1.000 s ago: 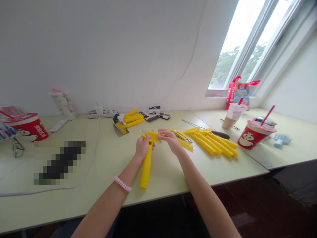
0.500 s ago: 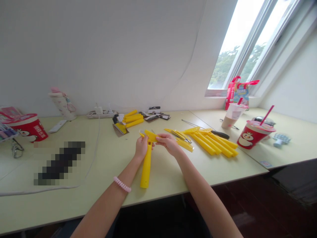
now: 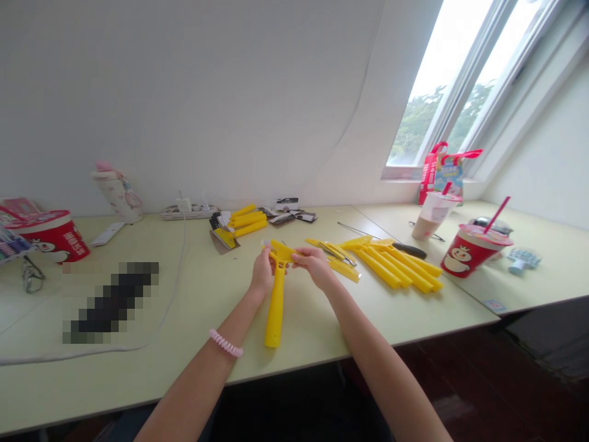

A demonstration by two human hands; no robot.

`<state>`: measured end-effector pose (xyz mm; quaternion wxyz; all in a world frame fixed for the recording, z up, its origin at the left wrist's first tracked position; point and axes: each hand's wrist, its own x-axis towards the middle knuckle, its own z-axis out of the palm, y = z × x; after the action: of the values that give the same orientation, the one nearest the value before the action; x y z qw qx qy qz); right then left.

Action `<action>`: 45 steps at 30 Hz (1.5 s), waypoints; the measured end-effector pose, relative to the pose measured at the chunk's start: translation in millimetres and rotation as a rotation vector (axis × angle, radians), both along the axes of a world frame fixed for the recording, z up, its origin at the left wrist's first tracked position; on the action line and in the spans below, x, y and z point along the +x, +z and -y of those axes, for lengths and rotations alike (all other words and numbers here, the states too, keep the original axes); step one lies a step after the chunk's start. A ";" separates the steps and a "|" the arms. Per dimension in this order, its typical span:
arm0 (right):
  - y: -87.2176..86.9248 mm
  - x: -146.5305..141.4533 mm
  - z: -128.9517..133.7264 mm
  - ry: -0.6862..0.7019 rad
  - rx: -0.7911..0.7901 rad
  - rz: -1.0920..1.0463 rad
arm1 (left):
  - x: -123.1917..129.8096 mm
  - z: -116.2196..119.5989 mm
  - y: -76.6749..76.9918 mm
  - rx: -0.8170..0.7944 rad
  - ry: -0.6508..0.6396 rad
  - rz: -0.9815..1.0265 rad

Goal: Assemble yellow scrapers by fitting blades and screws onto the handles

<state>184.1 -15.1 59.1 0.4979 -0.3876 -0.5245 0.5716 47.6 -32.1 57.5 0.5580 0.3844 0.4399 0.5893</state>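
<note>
A yellow plastic scraper [image 3: 276, 307] stands out from the person's hands, its long handle running toward the near edge of the counter and its butt end tilted down toward the surface, while its wide, flat head lies crosswise at the far end, just above the hands. It is held over the middle of the counter [image 3: 197, 301], a pale green top. The left hand [image 3: 262, 275] grips the neck below the head, its fingers [image 3: 265, 258] clamped around the plastic, and the right hand [image 3: 315, 267] reaches in from the right, its fingers [image 3: 299, 256] pressed together on the head. Both forearms angle inward from the near edge, and a coiled pink band [image 3: 225, 342] circles the left wrist. Just right of the hands lie loose yellow pieces with metal strips [image 3: 334, 253], then a fanned bundle of yellow handles [image 3: 396, 267]. Farther left, by the wall, sit more yellow handles [image 3: 248, 220] and a power strip [image 3: 184, 212]. A red paper cup with a pink straw [image 3: 469, 250] stands on the right, below a bright slanted window [image 3: 437, 80], and a dark wooden floor [image 3: 460, 374] shows beyond the counter's near edge.
</note>
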 end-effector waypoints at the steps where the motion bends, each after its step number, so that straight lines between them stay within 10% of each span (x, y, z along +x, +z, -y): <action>1: 0.2 0.1 0.1 -0.005 -0.005 0.003 | -2.3 -0.5 1.8 0.014 0.063 -0.029; 18: 1.2 -1.0 1.8 0.129 0.073 0.113 | -17.3 -6.7 -1.0 -0.005 0.261 0.005; 31: -4.9 0.8 -2.2 0.028 0.151 0.150 | -14.2 -2.6 5.6 -0.105 0.173 0.250; 40: -4.0 0.6 -2.6 -0.044 0.118 0.014 | 1.5 5.4 -4.7 -0.012 -0.167 -0.037; 45: 2.5 -2.8 3.9 -0.053 0.120 0.023 | 3.4 3.6 -11.4 0.069 -0.090 -0.056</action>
<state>181.3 -19.0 61.6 0.5292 -0.3773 -0.5531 0.5213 51.0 -35.8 46.1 0.5580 0.4390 0.4172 0.5673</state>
